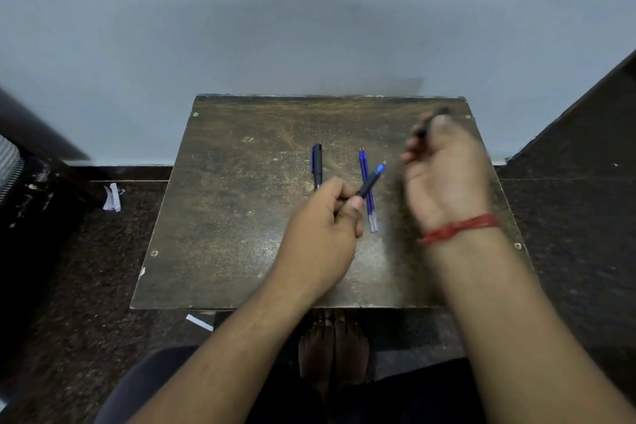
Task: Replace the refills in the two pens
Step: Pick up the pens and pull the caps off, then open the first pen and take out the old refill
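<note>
A worn wooden table (241,217) stands against the wall. Above it, the blurred right hand (447,175) grips a dark pen cap (434,120). The left hand (323,220) holds an uncapped pen (372,181), tip up-right. A capped pen (317,165) and two blue refills (366,189) lie on the table.

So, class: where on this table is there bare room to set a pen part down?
The table's left half, left of the capped pen, is bare. So is the far strip by the wall. The middle is crowded: refills, left hand, right hand.
</note>
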Tool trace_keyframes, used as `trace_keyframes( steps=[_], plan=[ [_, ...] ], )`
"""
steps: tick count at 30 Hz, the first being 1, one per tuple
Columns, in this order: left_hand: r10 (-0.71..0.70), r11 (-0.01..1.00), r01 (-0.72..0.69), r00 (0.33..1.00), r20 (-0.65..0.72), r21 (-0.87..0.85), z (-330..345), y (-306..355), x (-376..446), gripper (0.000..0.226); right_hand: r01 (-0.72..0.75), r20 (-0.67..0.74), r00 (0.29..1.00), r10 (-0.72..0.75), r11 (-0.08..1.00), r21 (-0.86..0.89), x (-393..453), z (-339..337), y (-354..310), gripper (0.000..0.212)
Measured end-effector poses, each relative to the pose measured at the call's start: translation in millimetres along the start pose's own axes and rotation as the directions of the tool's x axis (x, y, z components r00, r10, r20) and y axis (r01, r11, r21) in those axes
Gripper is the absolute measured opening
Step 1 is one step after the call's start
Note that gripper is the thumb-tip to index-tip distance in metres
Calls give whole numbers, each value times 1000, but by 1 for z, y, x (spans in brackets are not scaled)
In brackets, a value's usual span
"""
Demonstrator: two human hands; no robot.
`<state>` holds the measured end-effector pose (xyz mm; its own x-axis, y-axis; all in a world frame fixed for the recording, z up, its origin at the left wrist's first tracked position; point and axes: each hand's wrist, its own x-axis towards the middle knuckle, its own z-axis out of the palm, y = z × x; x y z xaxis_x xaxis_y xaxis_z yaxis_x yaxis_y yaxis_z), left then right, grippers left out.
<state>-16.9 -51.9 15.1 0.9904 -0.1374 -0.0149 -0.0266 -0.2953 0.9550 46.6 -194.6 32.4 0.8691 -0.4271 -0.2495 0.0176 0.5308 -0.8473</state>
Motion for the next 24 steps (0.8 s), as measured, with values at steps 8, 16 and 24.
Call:
trace_keyframes(
  steps=[8,16,24],
  plan=[
    [-90,978,50,977,-194,-202,-12,-8,14,19,358,282,931,-234,422,-833,11,-29,11,11],
    [-148,958,79,959,-242,-275,-25,-17,21,19,296,290,947,-135,22,-955,8,-27,15,16],
    [-115,972,70,974,-193,-224,-16,-14,16,16,270,276,956,-97,-75,-960,12,-30,11,30]
  ],
)
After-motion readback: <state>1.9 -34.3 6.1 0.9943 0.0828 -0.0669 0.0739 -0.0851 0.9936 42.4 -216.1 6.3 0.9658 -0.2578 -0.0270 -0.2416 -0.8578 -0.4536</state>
